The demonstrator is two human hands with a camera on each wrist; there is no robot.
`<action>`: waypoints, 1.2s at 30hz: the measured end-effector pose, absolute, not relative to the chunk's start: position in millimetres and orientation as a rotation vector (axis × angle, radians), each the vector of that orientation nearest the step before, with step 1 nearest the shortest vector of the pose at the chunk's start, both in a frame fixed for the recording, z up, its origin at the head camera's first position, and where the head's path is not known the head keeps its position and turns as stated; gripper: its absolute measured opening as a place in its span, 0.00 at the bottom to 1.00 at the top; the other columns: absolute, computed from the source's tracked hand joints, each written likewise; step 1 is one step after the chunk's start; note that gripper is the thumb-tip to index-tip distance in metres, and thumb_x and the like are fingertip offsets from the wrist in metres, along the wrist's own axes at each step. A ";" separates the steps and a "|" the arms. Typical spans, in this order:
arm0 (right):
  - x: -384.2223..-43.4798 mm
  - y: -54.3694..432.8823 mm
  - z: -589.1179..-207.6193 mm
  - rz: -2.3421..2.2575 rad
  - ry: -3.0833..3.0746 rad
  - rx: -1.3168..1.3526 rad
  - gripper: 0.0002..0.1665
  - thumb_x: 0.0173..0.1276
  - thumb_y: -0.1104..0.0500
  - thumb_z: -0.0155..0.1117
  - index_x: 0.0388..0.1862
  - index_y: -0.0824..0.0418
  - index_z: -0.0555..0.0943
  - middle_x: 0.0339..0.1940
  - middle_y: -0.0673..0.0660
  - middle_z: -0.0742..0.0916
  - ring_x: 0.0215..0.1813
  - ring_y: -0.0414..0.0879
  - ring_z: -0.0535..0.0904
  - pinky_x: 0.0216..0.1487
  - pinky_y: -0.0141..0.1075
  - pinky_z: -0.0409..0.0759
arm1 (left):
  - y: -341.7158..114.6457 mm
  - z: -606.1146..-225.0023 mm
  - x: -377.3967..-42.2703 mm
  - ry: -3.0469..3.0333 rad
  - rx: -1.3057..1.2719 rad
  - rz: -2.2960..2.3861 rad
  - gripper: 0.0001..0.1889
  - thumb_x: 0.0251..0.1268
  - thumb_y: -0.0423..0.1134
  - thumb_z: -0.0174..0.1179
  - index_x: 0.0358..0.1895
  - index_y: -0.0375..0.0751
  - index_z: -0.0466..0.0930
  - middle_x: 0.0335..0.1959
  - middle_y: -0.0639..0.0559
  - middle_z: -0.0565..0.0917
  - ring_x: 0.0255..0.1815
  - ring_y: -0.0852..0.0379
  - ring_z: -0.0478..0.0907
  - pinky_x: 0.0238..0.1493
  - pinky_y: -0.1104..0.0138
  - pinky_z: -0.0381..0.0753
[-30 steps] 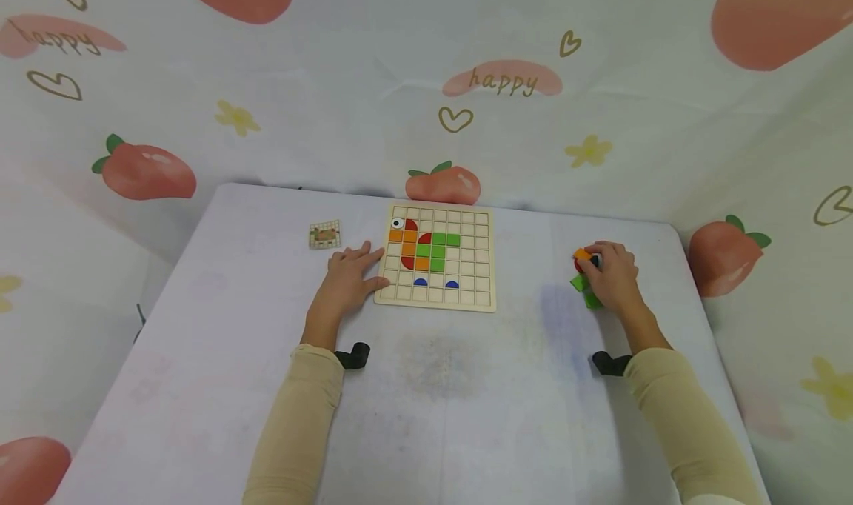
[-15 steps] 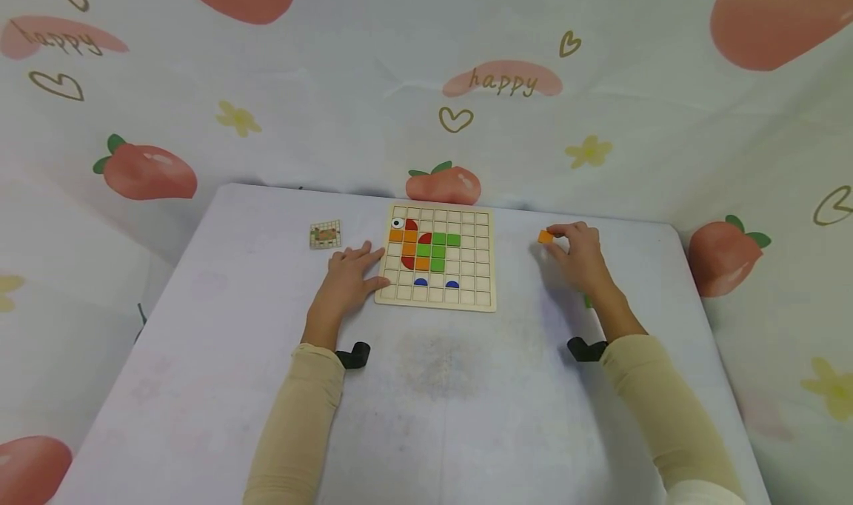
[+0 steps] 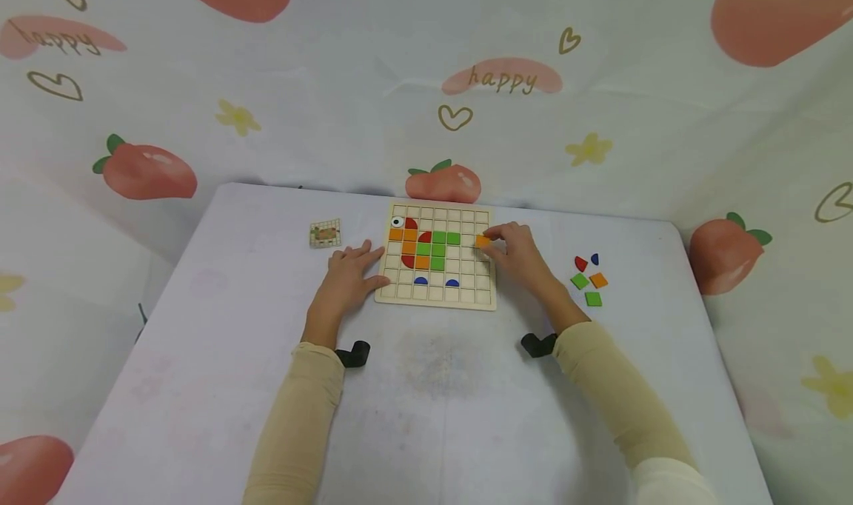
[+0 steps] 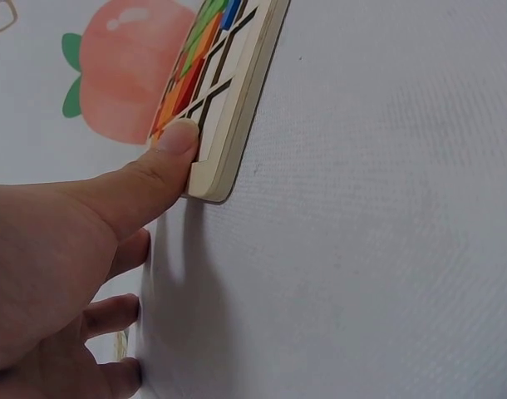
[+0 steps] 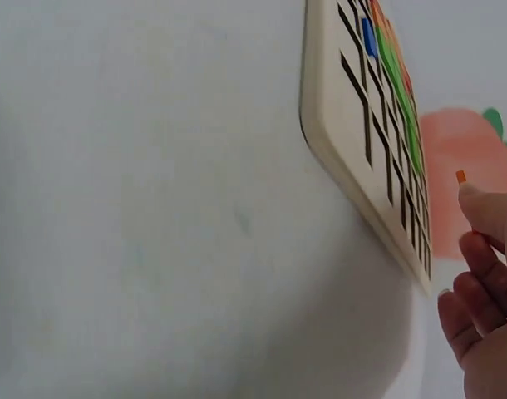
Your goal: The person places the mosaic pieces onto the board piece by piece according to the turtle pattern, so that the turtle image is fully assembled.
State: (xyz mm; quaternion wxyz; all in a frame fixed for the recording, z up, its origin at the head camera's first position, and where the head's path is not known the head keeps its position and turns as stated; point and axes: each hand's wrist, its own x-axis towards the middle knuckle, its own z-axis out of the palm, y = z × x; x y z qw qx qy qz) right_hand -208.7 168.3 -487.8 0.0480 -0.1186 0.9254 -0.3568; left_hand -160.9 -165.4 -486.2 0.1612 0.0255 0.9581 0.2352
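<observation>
A wooden grid board (image 3: 476, 290) lies on the table, with orange, green, red and blue pieces and a round eye piece (image 3: 397, 222) set in its cells. My left hand (image 3: 349, 279) rests at the board's left edge, fingers spread; in the left wrist view its thumb (image 4: 177, 137) lies on the board's rim near a corner. Above the board's right edge, my right hand (image 3: 523, 257) pinches an orange square tile (image 3: 483, 241) between thumb and fingertips. Only a sliver of that tile shows in the right wrist view.
To the right lie several loose pieces: a red piece (image 3: 581, 263), a blue half-round (image 3: 595, 258), an orange tile (image 3: 598, 280) and green tiles (image 3: 593, 299). A small pattern card (image 3: 324, 233) lies left of the board. A patterned cloth wall stands behind the table.
My right hand has picked the orange tile from the loose pieces and carried it left to the board's right edge. The left hand and the board have stayed in place.
</observation>
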 end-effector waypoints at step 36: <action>-210.0 125.7 -504.9 -1.005 2.875 -0.553 0.18 0.71 0.56 0.69 0.56 0.62 0.83 0.50 0.61 0.84 0.52 0.55 0.72 0.53 0.46 0.72 | -165.0 -485.6 -161.8 2.724 0.062 0.685 0.40 0.68 0.55 0.65 0.80 0.57 0.60 0.85 0.48 0.54 0.84 0.32 0.45 0.80 0.37 0.55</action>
